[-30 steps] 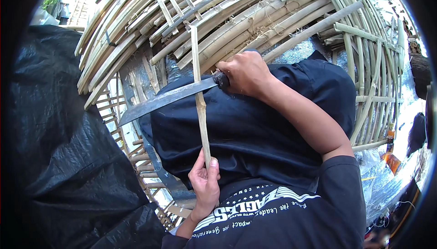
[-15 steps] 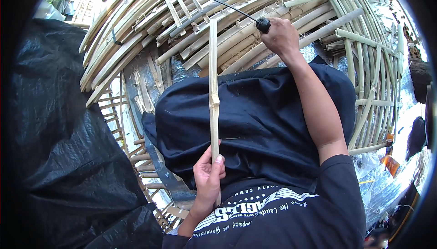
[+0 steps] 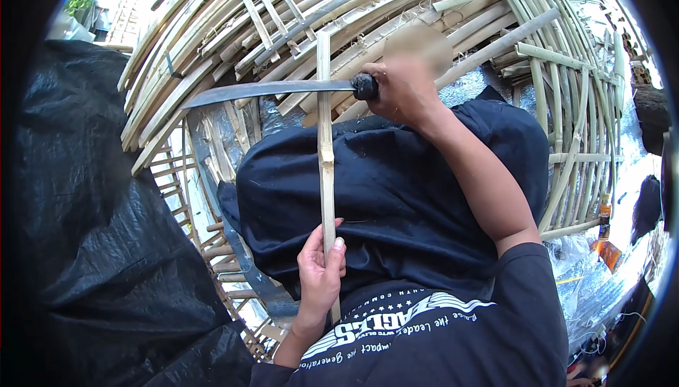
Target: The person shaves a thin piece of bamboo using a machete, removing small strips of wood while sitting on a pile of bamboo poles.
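My left hand (image 3: 322, 268) is closed round the lower part of a pale split bamboo strip (image 3: 327, 189), its thumb lying along the strip. The strip stands lengthwise over my lap, with a node about halfway up. In my right hand (image 3: 404, 97) is the black handle of a machete (image 3: 269, 91), fingers wrapped round it. Its long, slightly curved blade points left and crosses over the strip's upper part. Whether the edge touches the bamboo I cannot tell. Dark cloth (image 3: 417, 175) covers my lap.
A big pile of bamboo strips (image 3: 396, 9) spreads beyond my knees. Crossed strips (image 3: 566, 118) form a lattice at the right. Black sheeting (image 3: 106, 210) hangs on the left beside slatted bamboo (image 3: 230, 267). A small bottle (image 3: 605, 217) stands at far right.
My right hand has moved left and a little nearer, swinging the machete down from the far pile to lie across the strip. My left hand keeps its hold, almost still.
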{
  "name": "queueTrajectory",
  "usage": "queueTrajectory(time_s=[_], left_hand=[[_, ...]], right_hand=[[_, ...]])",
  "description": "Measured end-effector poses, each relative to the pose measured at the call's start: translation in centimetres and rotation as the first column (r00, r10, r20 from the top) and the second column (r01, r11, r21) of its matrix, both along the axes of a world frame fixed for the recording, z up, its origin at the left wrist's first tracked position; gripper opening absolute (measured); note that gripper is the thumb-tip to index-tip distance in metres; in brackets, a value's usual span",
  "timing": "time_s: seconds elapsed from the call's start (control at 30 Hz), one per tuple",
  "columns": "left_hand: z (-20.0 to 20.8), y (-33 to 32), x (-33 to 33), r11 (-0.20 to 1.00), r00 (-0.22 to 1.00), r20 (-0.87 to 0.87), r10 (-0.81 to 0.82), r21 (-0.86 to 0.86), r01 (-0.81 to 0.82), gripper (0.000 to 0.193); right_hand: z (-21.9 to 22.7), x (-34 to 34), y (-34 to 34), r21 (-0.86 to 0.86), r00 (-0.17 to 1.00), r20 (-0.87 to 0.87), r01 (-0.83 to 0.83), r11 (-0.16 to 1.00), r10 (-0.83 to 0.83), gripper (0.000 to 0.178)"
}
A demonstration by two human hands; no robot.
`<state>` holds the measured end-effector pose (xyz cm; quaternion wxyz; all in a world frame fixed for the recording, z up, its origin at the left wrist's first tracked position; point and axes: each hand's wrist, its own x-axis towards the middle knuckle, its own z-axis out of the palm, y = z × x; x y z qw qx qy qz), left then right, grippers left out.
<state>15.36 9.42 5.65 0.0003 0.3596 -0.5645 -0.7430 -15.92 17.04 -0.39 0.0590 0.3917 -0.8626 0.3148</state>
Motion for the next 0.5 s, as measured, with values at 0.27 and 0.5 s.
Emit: queueTrajectory(time_s=[0.27, 0.5], left_hand=[[0.8, 2.0, 0.8, 0.969, 0.995, 0.094, -0.026, -0.242, 0.049, 0.030], [0.8, 2.1, 0.8, 0.976, 0.996, 0.078, -0.049, -0.206, 0.065, 0.032]], right_hand=[[-0.7, -2.8, 0.0, -0.004, 0.984, -0.166, 0.059, 0.998, -0.059, 0.005], [-2.0, -4.0, 0.2, -0.023, 0.970, -0.218, 0.102, 0.995, -0.105, 0.008]])
